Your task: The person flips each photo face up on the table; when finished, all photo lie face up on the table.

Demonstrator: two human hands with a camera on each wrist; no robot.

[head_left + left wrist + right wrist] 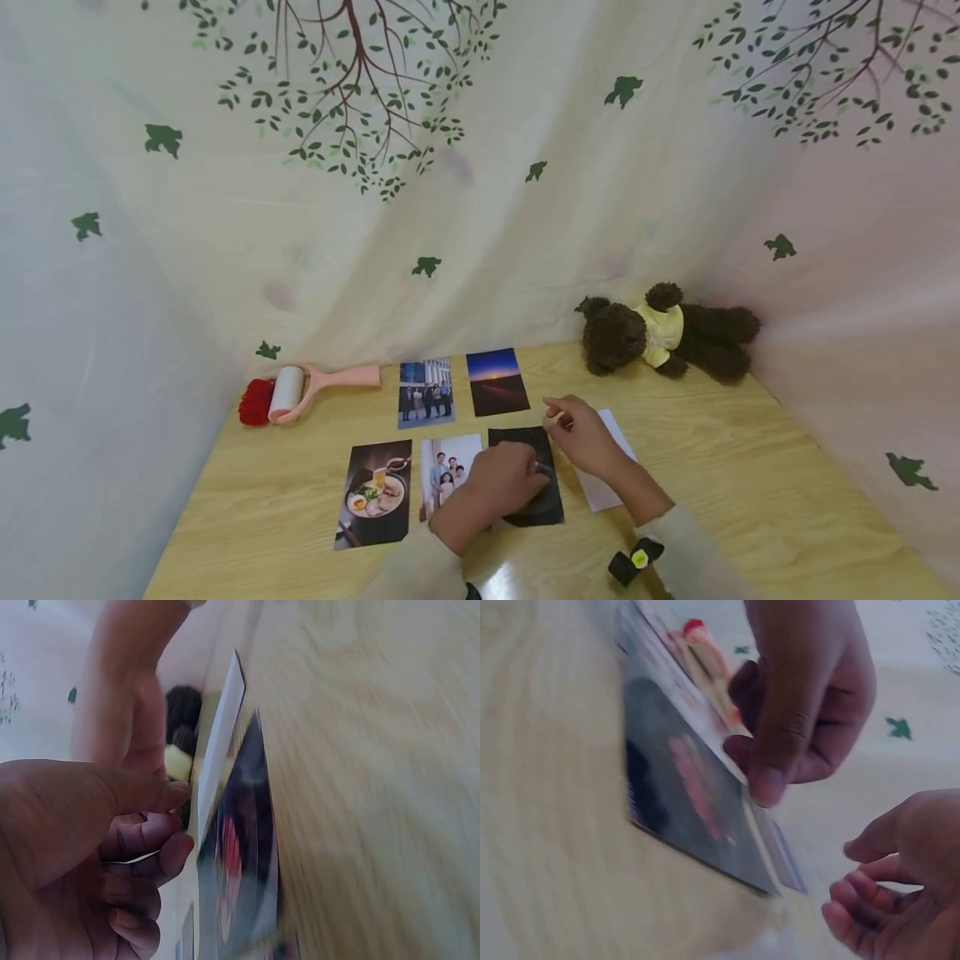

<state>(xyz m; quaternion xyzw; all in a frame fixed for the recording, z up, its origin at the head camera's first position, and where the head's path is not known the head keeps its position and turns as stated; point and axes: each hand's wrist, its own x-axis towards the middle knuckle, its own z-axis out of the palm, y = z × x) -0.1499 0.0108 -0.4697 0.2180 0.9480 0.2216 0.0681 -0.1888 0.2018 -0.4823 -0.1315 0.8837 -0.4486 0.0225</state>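
My left hand (506,479) hovers over a dark photo print (551,502), hiding part of it. In the left wrist view the left hand (82,832) has its fingers loosely bent, with nothing between thumb and fingertips. Reddish shapes show on the dark print (697,787) in the right wrist view. My right hand (588,437) is just right of that print, above a white sheet (600,493) that it partly covers. Loosely curled, the right hand (911,874) holds nothing. A family photo (442,457) lies left of the dark print, partly behind my left hand.
A ramen photo (378,492) lies at the front left. Farther back are a photo of a group of people (425,392) and a sunset photo (498,383). A pink-handled roller (337,377) sits back left, a brown teddy bear (701,329) back right, by the printed curtain.
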